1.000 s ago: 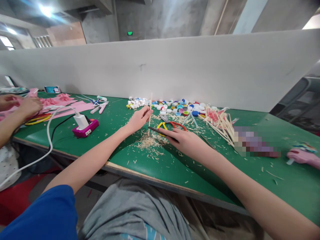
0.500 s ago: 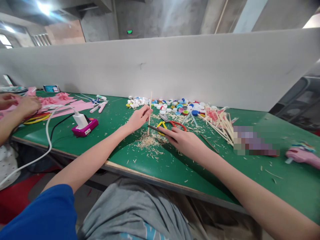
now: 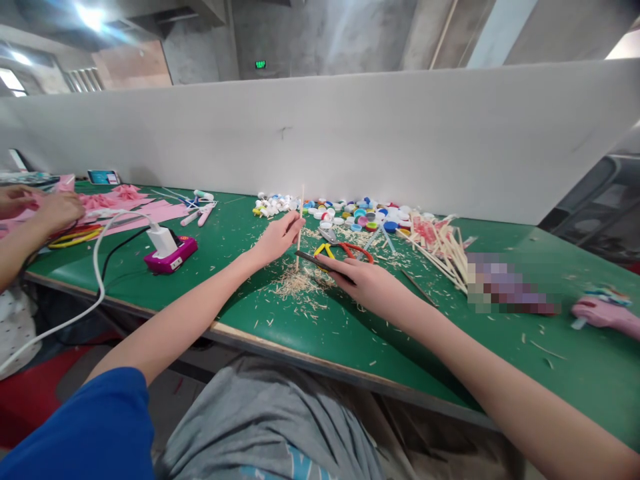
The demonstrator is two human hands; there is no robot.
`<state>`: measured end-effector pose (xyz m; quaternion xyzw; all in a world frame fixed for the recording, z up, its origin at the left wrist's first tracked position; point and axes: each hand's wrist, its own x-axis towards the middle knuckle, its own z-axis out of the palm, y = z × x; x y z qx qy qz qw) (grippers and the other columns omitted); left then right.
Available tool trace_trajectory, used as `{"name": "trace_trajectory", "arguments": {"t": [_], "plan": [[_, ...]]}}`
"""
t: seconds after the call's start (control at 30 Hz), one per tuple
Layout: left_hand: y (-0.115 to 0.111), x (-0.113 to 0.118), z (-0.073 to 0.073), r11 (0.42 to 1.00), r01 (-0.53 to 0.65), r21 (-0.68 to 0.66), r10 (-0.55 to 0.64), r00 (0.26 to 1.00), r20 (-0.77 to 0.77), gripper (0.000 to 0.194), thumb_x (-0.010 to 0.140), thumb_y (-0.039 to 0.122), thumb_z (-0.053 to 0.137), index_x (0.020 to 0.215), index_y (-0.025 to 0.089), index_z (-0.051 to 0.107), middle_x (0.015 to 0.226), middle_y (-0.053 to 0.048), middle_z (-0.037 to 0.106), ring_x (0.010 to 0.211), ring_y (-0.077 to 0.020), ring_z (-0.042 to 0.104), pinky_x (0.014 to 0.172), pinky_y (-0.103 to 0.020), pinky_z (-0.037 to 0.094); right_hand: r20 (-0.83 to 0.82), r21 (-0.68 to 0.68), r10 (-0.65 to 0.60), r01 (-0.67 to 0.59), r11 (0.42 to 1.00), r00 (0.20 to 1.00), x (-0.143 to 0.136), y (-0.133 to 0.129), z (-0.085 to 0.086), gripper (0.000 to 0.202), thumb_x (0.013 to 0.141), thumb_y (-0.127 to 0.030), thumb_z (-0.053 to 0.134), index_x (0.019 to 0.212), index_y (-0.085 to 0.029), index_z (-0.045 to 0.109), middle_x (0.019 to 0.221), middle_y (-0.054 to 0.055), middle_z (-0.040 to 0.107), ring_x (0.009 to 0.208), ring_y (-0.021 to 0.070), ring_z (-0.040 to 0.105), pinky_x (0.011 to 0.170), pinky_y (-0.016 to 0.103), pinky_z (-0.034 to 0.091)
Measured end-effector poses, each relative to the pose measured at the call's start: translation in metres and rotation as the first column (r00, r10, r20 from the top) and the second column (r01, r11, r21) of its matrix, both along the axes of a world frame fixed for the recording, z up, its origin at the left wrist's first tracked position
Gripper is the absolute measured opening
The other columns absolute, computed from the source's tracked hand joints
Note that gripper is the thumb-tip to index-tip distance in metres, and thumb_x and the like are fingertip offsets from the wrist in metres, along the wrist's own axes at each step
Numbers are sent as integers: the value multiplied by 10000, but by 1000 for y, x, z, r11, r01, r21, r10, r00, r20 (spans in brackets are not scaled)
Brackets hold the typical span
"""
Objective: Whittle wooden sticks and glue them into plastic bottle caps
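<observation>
A thin wooden chopstick [image 3: 302, 200] stands upright, its lower end over a heap of wood shavings [image 3: 295, 283]. My left hand [image 3: 279, 237] grips it around the middle, fingers closed. In my right hand [image 3: 367, 280] is a dark narrow knife [image 3: 309, 257], its tip pointing left and touching or nearly touching the chopstick below my left hand. The fingers of my right hand wrap its handle, which is mostly hidden. Behind this hand lie pliers with red-orange handles [image 3: 357, 251] and a tool with yellow handles [image 3: 325, 251], partly covered.
Colourful bottle caps [image 3: 360, 215] line the white partition [image 3: 320, 140]. To the right lie a bundle of chopsticks [image 3: 447, 257], a dark strip [image 3: 419, 288] and a pink glue gun [image 3: 603, 311]. At left are a magenta power strip [image 3: 171, 255] and a co-worker's hands [image 3: 60, 211] over pink paper.
The knife and my right hand have shifted very slightly by the chopstick. My left hand keeps its grip in nearly the same place.
</observation>
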<state>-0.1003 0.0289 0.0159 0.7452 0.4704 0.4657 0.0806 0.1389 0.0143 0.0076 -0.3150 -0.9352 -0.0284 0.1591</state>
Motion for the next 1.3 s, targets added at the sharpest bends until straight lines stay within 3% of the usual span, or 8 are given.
{"name": "trace_trajectory", "arguments": {"t": [0.57, 0.87, 1.13, 1.3], "plan": [[2, 0, -2, 1000, 10, 10, -10, 1000, -3, 296, 971, 398, 346, 761, 202, 420, 553, 53, 501, 492, -78, 465, 554, -241, 379, 37, 88, -41, 38, 995, 998, 1, -3, 2, 427, 980, -338, 366, 1400, -399, 412, 949, 6, 630, 670, 132, 561, 579, 246, 362], [0, 0, -1, 1000, 5, 15, -5, 1000, 6, 276, 968, 378, 368, 756, 205, 406, 536, 55, 466, 477, -78, 438, 529, -242, 365, 121, 83, -101, 91, 992, 988, -7, -6, 6, 456, 982, -335, 355, 1427, -439, 345, 925, 0, 607, 635, 119, 523, 547, 236, 304], [3, -1, -2, 1000, 3, 15, -3, 1000, -6, 290, 976, 386, 349, 751, 207, 389, 541, 51, 480, 486, -84, 453, 554, -253, 380, 59, 71, -57, 53, 996, 997, 1, -6, 4, 441, 983, -340, 360, 1414, -434, 367, 963, -11, 621, 662, 126, 545, 559, 241, 312], [3, -1, -4, 1000, 1, 20, -1, 1000, -3, 293, 976, 397, 347, 756, 210, 394, 542, 47, 472, 484, -88, 445, 541, -255, 376, 109, 98, -103, 92, 991, 989, -6, -7, 4, 457, 981, -337, 365, 1426, -440, 344, 928, 3, 606, 645, 133, 537, 538, 247, 271]]}}
